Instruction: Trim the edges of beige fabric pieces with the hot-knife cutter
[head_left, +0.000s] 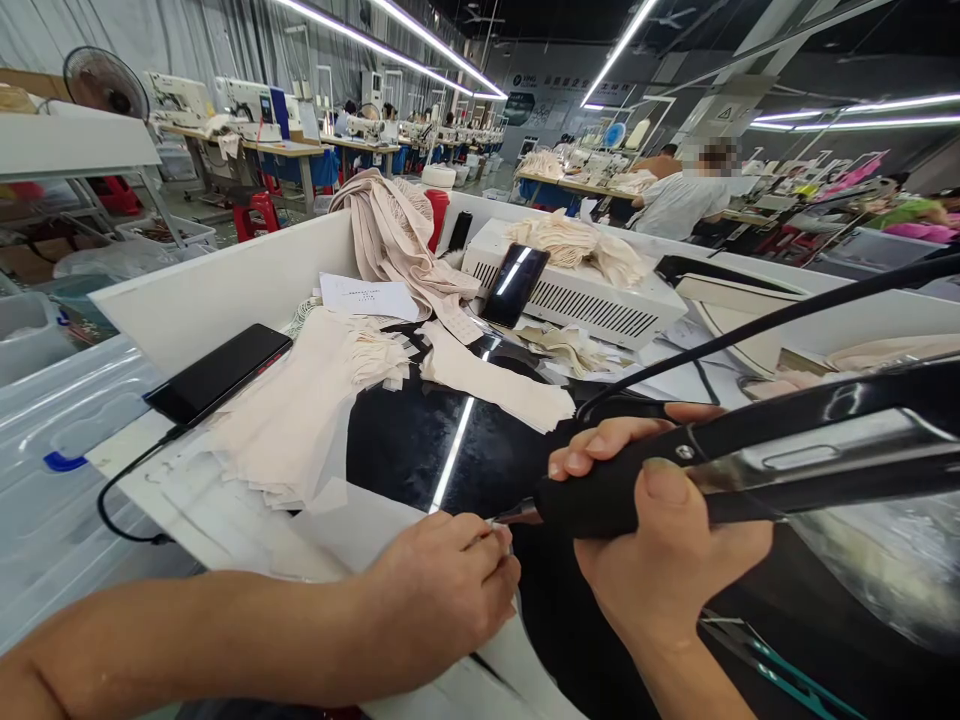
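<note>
Taking black glossy plate [397, 440] on white bench [247, 540] as reference. Right of plate: gripping black-and-silver handheld tool [750, 465] in right hand [667, 570]. Clamped on its dark handle with right fingers, thumb laid along near side. Pointing narrow metal tip at near edge of plate, just beside left hand [450, 575]. Bunching left fingers together there; cannot tell contents of pinch, hidden from view.

Left of plate: fanned pile of cream fabric pieces [300, 410]; farther left, black phone [221, 372] with thin cord [105, 510]. On far part of plate: single cream strip [499, 380], laid flat, apart from both hands. Beyond plate: folded beige cloth [386, 225], printed white card [370, 297], second phone [516, 285] propped against vented white box [577, 285], bunched cream fabric [562, 240] on top.

To right of plate: thick black cable [750, 325], arching behind tool, and clear plastic bag [885, 570]; nearer, teal-handled implement [787, 665], partly out of view. Far beyond plate: sewing machines [247, 105], fan [105, 82] on left, co-worker in white top [682, 200] on right.
</note>
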